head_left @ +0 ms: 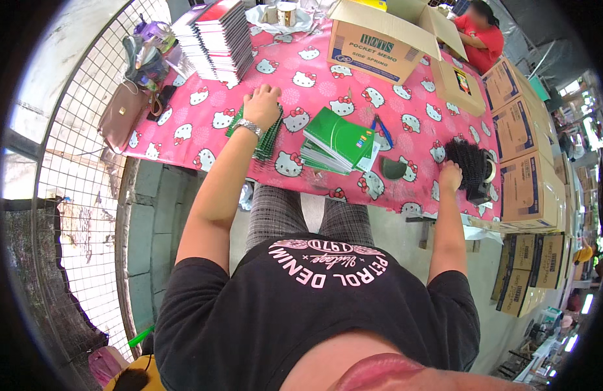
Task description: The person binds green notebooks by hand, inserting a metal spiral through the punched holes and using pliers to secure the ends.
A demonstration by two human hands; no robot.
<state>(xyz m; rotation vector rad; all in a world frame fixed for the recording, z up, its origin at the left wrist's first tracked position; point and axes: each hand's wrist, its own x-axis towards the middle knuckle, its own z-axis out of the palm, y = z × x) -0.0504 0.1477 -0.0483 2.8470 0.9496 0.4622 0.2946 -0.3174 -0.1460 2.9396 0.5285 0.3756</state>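
My left hand [262, 107] lies with its fingers spread over the top of a stack of green spiral notebooks [267, 144] on the left part of the table. A pile of black binding coils [467, 163] sits at the table's right edge. Against its near left side, my right hand [450, 176] has its fingers closed on the coils; how many it grips is hidden. Between my hands rests a pile of green-covered notebooks [337, 137], slightly fanned out. Blue-handled pliers [383, 130] and a dark green rounded piece [394, 169] are just right of it.
Tall stacks of spiral notebooks [224, 42] stand at the far left, near a brown bag [122, 114]. An open cardboard box [373, 49] is at the back. A tape roll [490, 171] borders the coils. Closed cartons [526, 166] line the right side. Another person [480, 36] sits at the far right.
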